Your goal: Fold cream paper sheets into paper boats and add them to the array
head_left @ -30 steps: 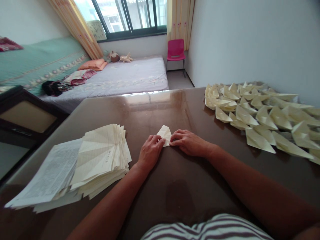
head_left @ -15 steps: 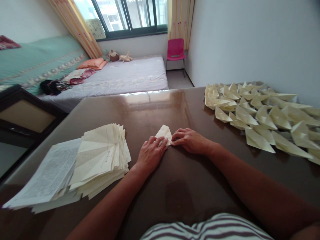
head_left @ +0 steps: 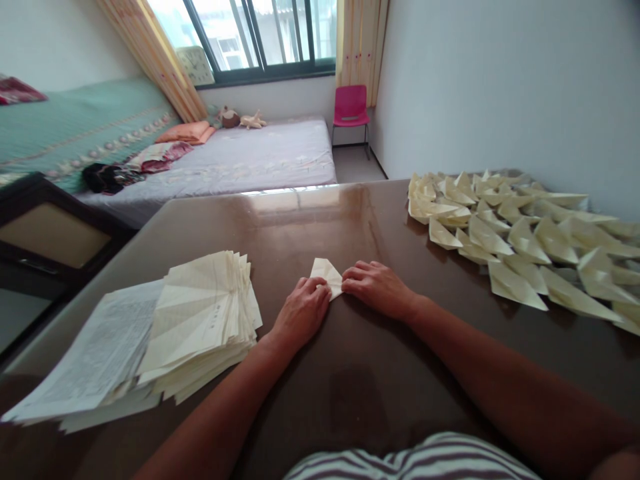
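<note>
A small folded piece of cream paper lies on the brown table, between my two hands. My left hand is closed on its near left edge, with the fingertips on the paper. From the other side, my right hand has its fingers bent together at the paper's right corner. Parts of the folds are hidden under the fingers. To the left of my left arm lies a thick stack of creased cream sheets, partly over printed grey-white sheets.
Many folded paper boats stand in rows at the right side of the table, near the wall. Beyond the table are a bed and a pink chair. A dark cabinet stands at the left.
The folded paper has turned a little, its top now pointing further left. My right hand's fingers have drawn in closer over its right corner. The camera view has tilted slightly.
</note>
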`<act>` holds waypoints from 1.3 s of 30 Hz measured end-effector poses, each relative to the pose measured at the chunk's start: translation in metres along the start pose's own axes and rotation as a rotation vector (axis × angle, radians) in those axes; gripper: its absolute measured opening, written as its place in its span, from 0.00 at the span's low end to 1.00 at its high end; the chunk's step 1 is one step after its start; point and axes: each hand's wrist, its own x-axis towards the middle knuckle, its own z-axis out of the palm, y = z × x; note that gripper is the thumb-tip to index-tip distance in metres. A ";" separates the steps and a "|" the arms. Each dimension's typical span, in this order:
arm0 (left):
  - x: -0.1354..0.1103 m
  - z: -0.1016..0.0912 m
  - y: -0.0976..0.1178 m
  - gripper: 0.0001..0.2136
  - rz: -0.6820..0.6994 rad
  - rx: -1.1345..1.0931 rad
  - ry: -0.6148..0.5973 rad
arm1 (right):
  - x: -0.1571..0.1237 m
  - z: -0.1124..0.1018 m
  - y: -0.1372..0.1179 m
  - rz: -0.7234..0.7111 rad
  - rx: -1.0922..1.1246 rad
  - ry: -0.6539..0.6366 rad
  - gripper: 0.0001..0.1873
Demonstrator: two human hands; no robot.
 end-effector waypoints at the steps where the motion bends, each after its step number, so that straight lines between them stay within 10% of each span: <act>1: -0.001 -0.002 0.002 0.13 -0.011 -0.013 -0.023 | 0.000 0.000 0.001 -0.009 0.001 -0.005 0.08; 8: -0.001 -0.003 -0.015 0.14 0.046 0.033 0.104 | 0.001 0.010 0.007 -0.082 0.125 0.052 0.11; 18: -0.007 -0.008 -0.027 0.14 0.080 -0.019 -0.064 | -0.001 -0.008 -0.017 0.080 0.143 -0.012 0.24; 39: -0.010 -0.008 -0.015 0.14 0.237 -0.058 -0.088 | -0.006 -0.019 0.001 -0.028 0.101 -0.154 0.11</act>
